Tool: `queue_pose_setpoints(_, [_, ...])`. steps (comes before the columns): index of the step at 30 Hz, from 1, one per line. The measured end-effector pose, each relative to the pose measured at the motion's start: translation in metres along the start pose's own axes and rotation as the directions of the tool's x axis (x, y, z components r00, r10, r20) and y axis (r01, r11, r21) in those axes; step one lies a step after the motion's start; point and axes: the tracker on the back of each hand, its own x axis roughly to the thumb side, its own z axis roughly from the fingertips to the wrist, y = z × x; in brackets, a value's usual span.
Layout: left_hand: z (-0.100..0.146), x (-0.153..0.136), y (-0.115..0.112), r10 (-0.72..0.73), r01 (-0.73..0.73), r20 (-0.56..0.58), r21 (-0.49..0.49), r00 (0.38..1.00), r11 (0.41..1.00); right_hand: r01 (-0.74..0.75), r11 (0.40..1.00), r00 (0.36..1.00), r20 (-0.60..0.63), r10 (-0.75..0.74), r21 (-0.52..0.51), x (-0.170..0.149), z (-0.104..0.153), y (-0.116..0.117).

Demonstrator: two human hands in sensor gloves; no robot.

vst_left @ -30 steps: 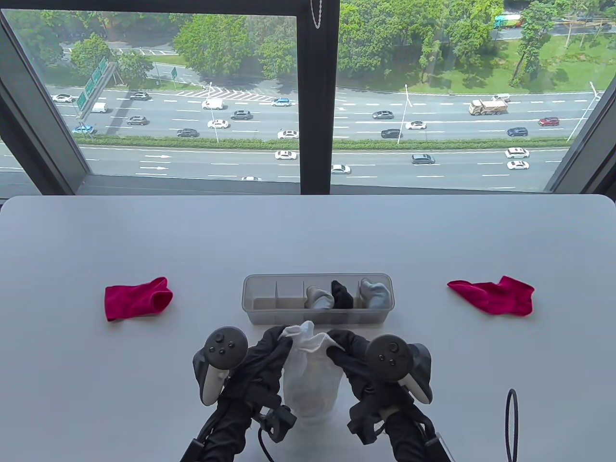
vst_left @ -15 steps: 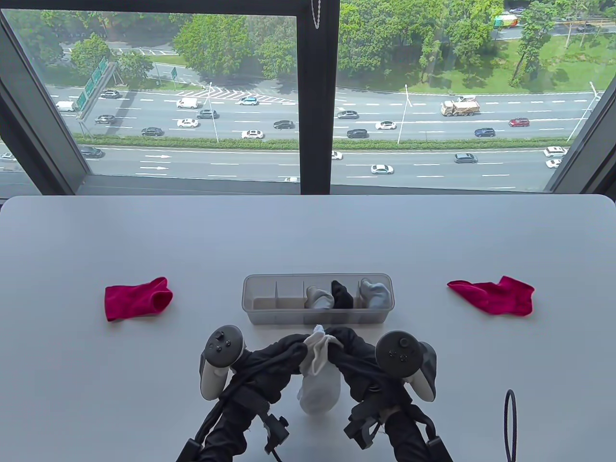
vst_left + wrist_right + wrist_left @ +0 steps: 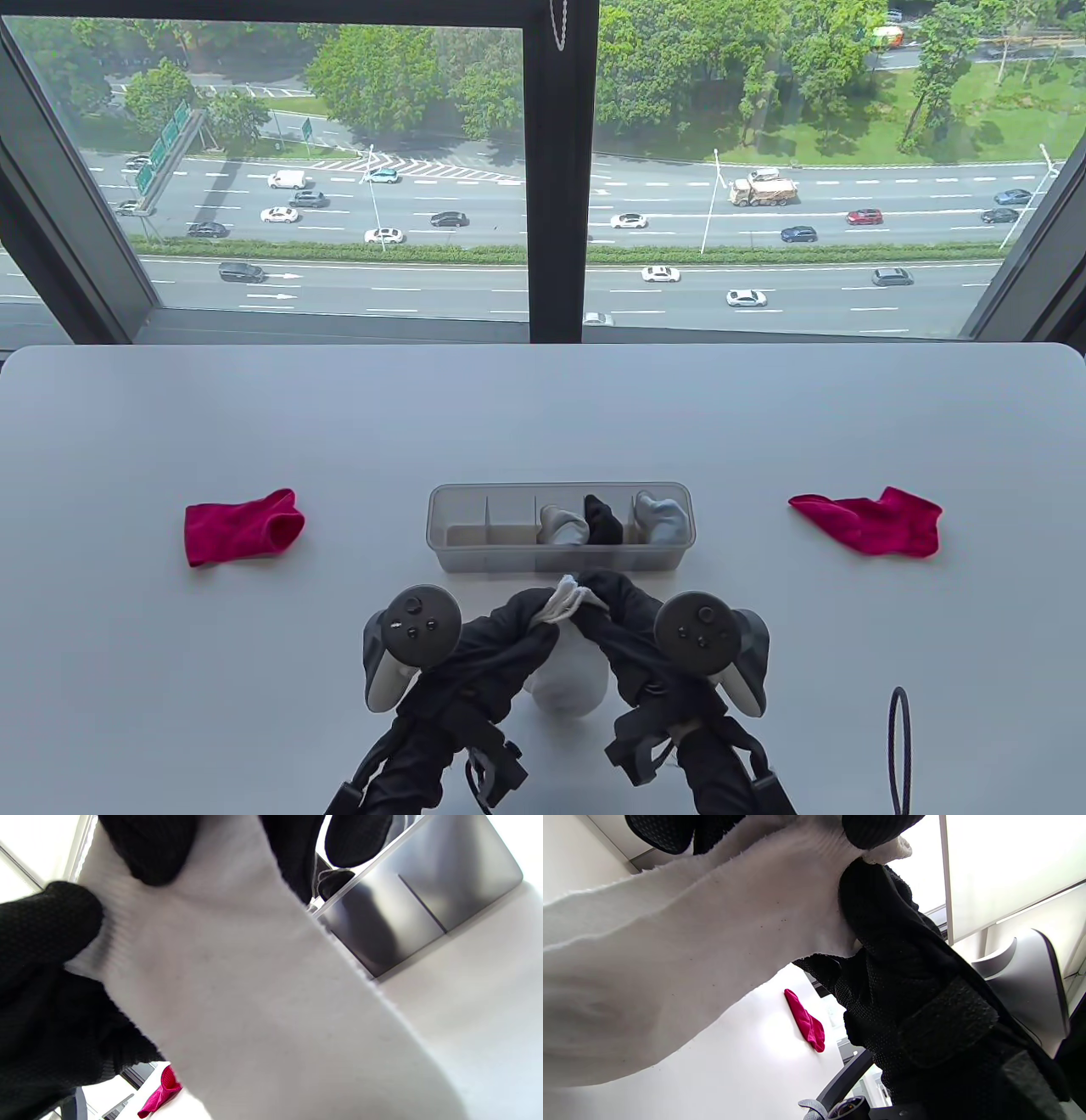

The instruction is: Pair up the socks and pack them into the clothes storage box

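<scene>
Both hands hold a white sock bundle [image 3: 570,686] just in front of the clear storage box [image 3: 560,560]. My left hand [image 3: 530,615] and right hand [image 3: 598,607] pinch its bunched cuff [image 3: 567,597] from either side, fingertips nearly meeting. The white sock [image 3: 683,942] fills the left wrist view; the same white sock [image 3: 263,997] hangs under black fingers [image 3: 148,849] in the right wrist view. Inside the box sit a grey sock roll [image 3: 564,524], a black one [image 3: 604,518] and another grey one [image 3: 662,516]. Its left compartments look bare. One red sock [image 3: 242,526] lies far left, another red sock [image 3: 874,519] far right.
The white table [image 3: 543,407] ends at a window behind. A black cable loop [image 3: 901,747] lies at the front right corner. Wide bare tabletop lies between the box and each red sock.
The hands have drawn closer together and gathered the white sock's open cuff into a tight bunch. The sock's body has shortened into a rounder bundle beneath them.
</scene>
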Motion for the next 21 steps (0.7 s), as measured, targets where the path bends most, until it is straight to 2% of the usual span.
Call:
queue_pose_setpoints(3, [-0.002,0.002,0.001,0.023,-0.021,0.016,-0.113,1.000,0.993,0.059,0.964,0.996,0.045,-0.073,0.261,-0.004,-0.004,0.002])
queue_pose_setpoints(4, [-0.002,0.003,0.001,0.017,-0.015,0.011,-0.122,1.000,0.992,0.093,0.962,0.993,0.041,-0.107,0.257,-0.006,-0.004,0.002])
queue_pose_setpoints(5, [-0.001,0.005,0.001,-0.008,0.009,0.005,-0.078,1.000,0.997,0.112,0.968,0.992,0.023,-0.120,0.225,-0.007,-0.005,0.002])
queue_pose_setpoints(7, [0.001,0.011,0.004,-0.137,0.138,-0.031,0.042,0.990,0.990,0.096,0.991,0.995,-0.004,-0.096,0.095,-0.007,-0.003,-0.001])
queue_pose_setpoints(9, [0.002,0.016,0.007,-0.263,0.264,-0.027,0.078,0.964,0.961,0.063,0.992,0.997,0.030,-0.066,0.108,-0.003,-0.003,-0.002])
queue_pose_setpoints(10, [0.003,0.018,0.008,-0.275,0.274,-0.010,0.085,0.962,0.958,0.058,0.994,0.997,0.039,-0.062,0.094,0.001,-0.002,-0.002])
queue_pose_setpoints(11, [0.002,0.018,0.008,-0.253,0.252,-0.001,0.080,0.967,0.964,0.065,0.995,0.997,0.047,-0.068,0.079,0.003,-0.001,-0.002])
queue_pose_setpoints(14, [0.001,0.014,0.013,-0.083,0.084,0.019,-0.069,0.996,0.994,0.201,0.972,0.974,0.076,-0.211,0.120,0.006,0.000,-0.008])
queue_pose_setpoints(16, [-0.001,0.006,0.011,0.127,-0.135,-0.054,-0.197,0.990,0.971,0.279,0.950,0.955,0.059,-0.289,0.143,0.003,-0.001,-0.010])
queue_pose_setpoints(17, [-0.001,0.003,0.008,0.166,-0.183,-0.098,-0.210,0.981,0.960,0.283,0.946,0.955,0.040,-0.293,0.158,0.002,-0.001,-0.009])
queue_pose_setpoints(19, [-0.004,-0.007,0.002,0.124,-0.166,-0.202,-0.207,0.972,0.964,0.216,0.960,0.976,-0.019,-0.216,0.178,-0.005,-0.004,-0.003])
queue_pose_setpoints(21, [-0.006,-0.024,-0.005,-0.025,-0.037,-0.322,-0.184,0.946,0.982,0.062,0.985,0.994,-0.103,-0.045,0.160,-0.016,-0.006,0.011])
